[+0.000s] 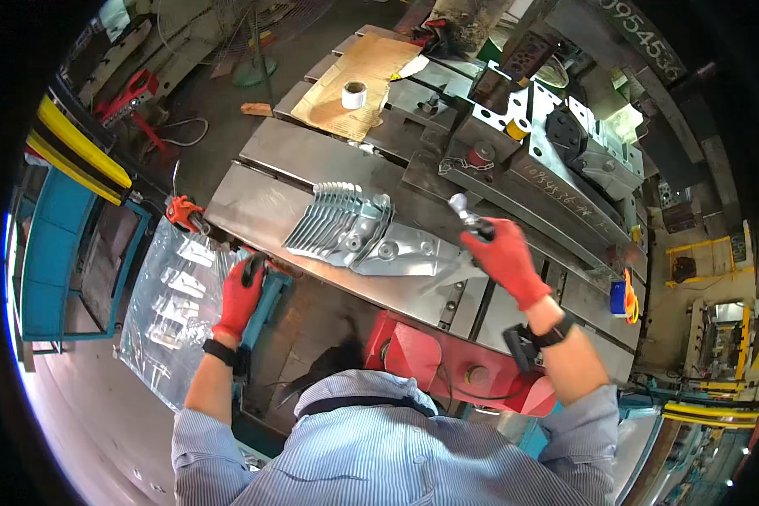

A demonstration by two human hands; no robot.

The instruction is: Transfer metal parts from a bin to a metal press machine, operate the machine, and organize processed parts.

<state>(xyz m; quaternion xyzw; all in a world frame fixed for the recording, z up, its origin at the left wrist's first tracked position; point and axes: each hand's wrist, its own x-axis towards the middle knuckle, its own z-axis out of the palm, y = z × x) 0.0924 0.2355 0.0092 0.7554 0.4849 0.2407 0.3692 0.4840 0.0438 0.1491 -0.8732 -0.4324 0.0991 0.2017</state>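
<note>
My left hand (243, 297), in a red glove with a dark patch at the fingers, is at the table's left corner, beside a plastic-covered bin (148, 329) with shiny metal pieces in it. Its fingers look parted, and I see nothing held in them. Over the steel table (270, 181), my right hand (508, 263), also red-gloved, is closed around a small tool (461, 208) with a dark grip and a shiny metal end. Between the hands, bent sheet-metal brackets (341, 223) stand in a tight overlapping row, with a flatter bracket end (409, 251) pointing right.
A heavy steel die block (514, 160) stands at the far right. Cardboard (329, 105) with a white tape roll (354, 95) lies at the back. Red machinery (447, 367) sits under the near edge. A yellow-black guard (76, 156) and blue rack (67, 253) are left.
</note>
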